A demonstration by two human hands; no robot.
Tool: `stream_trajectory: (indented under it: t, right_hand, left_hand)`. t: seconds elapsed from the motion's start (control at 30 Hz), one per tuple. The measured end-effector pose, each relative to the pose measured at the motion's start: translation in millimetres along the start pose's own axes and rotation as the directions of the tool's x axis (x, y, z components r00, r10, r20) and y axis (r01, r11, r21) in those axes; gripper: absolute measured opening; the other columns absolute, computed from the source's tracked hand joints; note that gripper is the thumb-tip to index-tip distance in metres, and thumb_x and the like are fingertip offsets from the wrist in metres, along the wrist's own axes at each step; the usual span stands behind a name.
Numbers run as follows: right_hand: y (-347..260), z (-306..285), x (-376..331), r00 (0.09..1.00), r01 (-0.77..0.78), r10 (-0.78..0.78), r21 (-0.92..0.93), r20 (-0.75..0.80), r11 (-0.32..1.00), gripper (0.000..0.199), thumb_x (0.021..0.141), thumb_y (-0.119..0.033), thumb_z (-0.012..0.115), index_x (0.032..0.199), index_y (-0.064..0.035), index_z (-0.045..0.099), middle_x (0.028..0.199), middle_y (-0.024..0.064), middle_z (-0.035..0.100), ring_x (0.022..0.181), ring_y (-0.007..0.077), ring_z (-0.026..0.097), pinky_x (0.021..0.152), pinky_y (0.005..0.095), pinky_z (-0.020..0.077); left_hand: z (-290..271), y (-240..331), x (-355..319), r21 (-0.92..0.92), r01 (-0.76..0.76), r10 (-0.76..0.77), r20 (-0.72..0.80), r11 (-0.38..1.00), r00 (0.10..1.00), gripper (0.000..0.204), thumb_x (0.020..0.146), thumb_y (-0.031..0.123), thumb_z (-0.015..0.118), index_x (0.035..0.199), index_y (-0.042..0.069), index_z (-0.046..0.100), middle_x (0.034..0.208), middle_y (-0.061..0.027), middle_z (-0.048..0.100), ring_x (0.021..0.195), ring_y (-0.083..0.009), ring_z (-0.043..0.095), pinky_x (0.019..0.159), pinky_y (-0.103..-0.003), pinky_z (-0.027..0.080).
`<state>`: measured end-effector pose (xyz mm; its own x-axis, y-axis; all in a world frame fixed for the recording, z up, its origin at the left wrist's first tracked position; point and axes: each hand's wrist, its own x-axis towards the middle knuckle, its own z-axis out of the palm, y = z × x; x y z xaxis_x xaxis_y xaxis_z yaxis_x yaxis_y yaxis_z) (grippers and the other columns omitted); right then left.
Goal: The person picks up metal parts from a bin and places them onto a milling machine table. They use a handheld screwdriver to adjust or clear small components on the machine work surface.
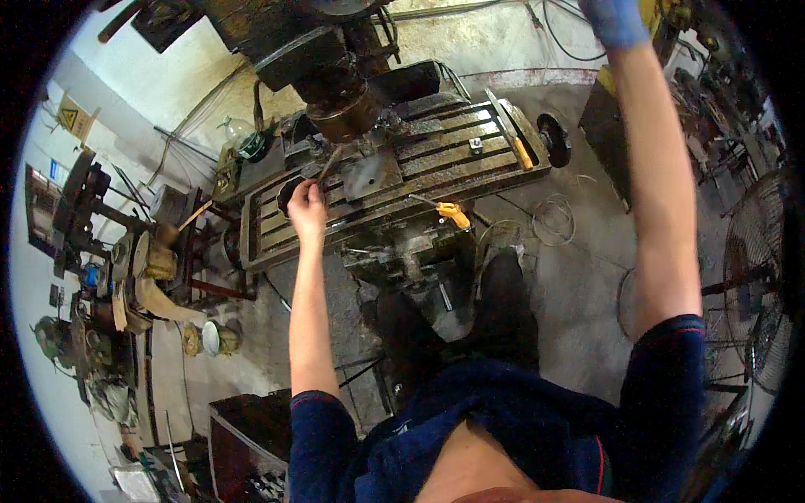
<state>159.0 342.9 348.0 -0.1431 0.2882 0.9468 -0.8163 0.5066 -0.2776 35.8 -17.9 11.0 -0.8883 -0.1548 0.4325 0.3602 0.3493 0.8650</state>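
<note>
My bare left hand (308, 208) is over the left part of a slotted machine table (281, 236), its fingers pinched together. A thin brownish stick (330, 164) slants up from the fingertips toward the machine's spindle head (342, 117); its kind is too small to tell. Under that head a greyish block (371, 174) sits on the table, smeared in the picture. My right hand (619, 23), in a blue glove, is raised at the far right by the upper edge. Its fingers are cut off and blurred, so any grip is hidden.
A yellow air blow gun (453, 215) hangs at the table's front edge. A file with a yellow handle (521, 152) and a small metal block (476, 145) lie on the table's right part. A handwheel (553, 140) juts from its right end. A fan (755, 277) stands far right.
</note>
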Motion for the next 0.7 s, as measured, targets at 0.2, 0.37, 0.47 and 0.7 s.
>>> stream_trajectory:
  t: [0.2, 0.37, 0.47, 0.7]
  right_hand:
    - [51.7, -54.8, -227.1, 0.731, -0.5, 0.614, -0.378, 0.298, 0.779, 0.028, 0.074, -0.025, 0.066, 0.091, -0.0017, 0.064, 0.077, 0.0061, 0.064, 0.07, 0.0115, 0.057, 0.063, 0.0283, 0.0466]
    - [127.2, -76.2, -437.9, 0.147, -0.808, 0.895, -0.471, 0.422, 0.354, 0.045, 0.073, -0.038, 0.066, 0.096, -0.0002, 0.063, 0.089, 0.0131, 0.065, 0.08, 0.0192, 0.06, 0.076, 0.0299, 0.0462]
    - [155.3, -53.6, -497.0, -0.096, -0.705, 0.901, -0.668, 0.424, 0.239, 0.049, 0.075, -0.036, 0.065, 0.107, 0.0008, 0.056, 0.098, 0.0115, 0.061, 0.087, 0.0196, 0.056, 0.083, 0.0306, 0.043]
    - [154.8, -16.9, -525.1, -0.06, -0.905, 0.847, -0.387, 0.527, 0.177, 0.047, 0.074, -0.032, 0.067, 0.108, -0.0016, 0.056, 0.099, 0.0092, 0.061, 0.088, 0.0218, 0.056, 0.082, 0.0321, 0.042]
  left_hand:
    - [-87.4, -2.0, -8.7, 0.441, 0.072, 0.006, -0.173, 0.895, 0.985, 0.021, 0.085, 0.013, 0.051, 0.098, -0.001, 0.059, 0.077, -0.014, 0.064, 0.064, -0.0226, 0.06, 0.061, -0.033, 0.046]
    - [-90.1, -30.7, -3.5, 0.612, -0.075, 0.193, -0.129, 0.788, 0.973, 0.019, 0.084, 0.016, 0.05, 0.094, 0.002, 0.059, 0.081, -0.0185, 0.061, 0.07, -0.034, 0.059, 0.064, -0.04, 0.045]
    - [-90.4, -32.2, -13.7, 0.746, -0.114, 0.231, -0.055, 0.657, 0.971, 0.019, 0.085, 0.018, 0.049, 0.095, 0.005, 0.057, 0.084, -0.0186, 0.059, 0.078, -0.0378, 0.056, 0.067, -0.045, 0.044]
    - [-88.1, -34.9, -30.0, 0.802, -0.089, 0.047, 0.076, 0.591, 0.996, 0.031, 0.084, 0.026, 0.051, 0.11, 0.009, 0.052, 0.087, -0.0197, 0.06, 0.079, -0.0372, 0.058, 0.069, -0.045, 0.046]
